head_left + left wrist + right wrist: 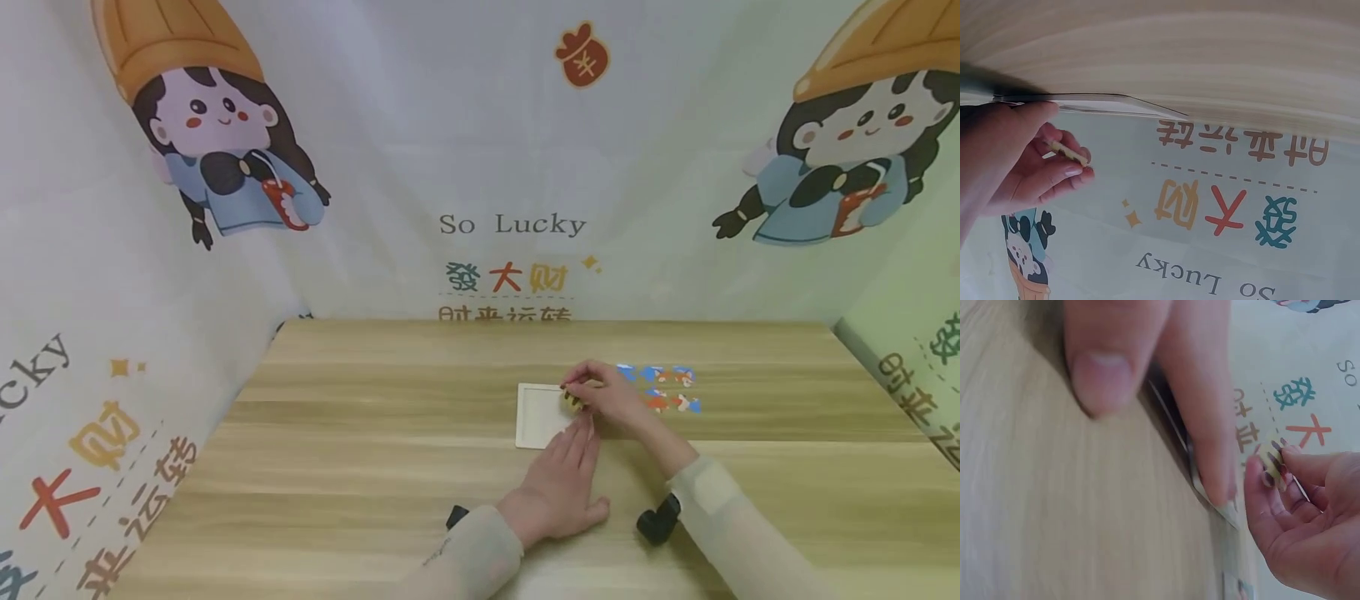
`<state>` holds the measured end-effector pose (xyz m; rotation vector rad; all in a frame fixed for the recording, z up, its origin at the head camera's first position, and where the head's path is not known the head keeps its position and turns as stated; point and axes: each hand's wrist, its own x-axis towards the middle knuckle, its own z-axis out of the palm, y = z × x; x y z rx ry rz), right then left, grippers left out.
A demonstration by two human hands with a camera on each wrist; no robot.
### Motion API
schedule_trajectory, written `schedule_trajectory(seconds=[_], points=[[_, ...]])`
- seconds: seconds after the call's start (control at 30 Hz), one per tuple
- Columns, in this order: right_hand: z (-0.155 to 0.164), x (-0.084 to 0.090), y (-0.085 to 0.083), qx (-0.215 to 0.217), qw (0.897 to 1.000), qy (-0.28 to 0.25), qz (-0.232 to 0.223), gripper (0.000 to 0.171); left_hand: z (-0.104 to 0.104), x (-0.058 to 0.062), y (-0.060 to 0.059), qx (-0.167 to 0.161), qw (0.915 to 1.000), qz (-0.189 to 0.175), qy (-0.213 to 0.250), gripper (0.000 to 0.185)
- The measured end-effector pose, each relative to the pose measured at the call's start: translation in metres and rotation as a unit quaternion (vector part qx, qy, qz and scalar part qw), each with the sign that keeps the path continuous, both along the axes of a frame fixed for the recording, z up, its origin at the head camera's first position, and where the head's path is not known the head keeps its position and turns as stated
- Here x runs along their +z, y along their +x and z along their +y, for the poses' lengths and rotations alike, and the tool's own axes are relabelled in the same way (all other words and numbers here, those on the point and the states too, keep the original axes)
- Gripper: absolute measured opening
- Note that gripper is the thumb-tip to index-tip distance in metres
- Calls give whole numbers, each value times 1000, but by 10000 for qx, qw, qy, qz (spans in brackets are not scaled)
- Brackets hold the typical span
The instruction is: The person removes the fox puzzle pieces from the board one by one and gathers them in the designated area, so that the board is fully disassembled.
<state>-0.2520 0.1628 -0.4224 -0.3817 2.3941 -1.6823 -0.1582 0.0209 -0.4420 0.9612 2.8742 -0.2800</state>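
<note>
The right hand pinches a small yellow, dark-striped puzzle piece between thumb and fingertips, hovering it over the right edge of the white square puzzle tray. The left hand lies flat with straight fingers on the tray's near corner, apparently steadying it on the wooden table. Loose blue-and-orange pieces lie just right of the hands, within easy reach.

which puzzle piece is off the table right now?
The yellow striped piece, pinched in the right hand over the white tray. The blue-and-orange pieces lie flat beyond it.
</note>
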Motion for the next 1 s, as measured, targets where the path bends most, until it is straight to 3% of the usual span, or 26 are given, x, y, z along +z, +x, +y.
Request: schedule_trajectory(seconds=[0.3,0.6,1.0], points=[[31,13,-3,-349,9982,-394,-301,30,1,8,-4,12,9999,-117,96,80],[56,18,3,-507,9984,-229,-45,35,0,7,-3,-25,9998,101,143,78],[80,15,15,-515,9987,-30,42,37,-1,8,2,35,9995,-98,285,78]])
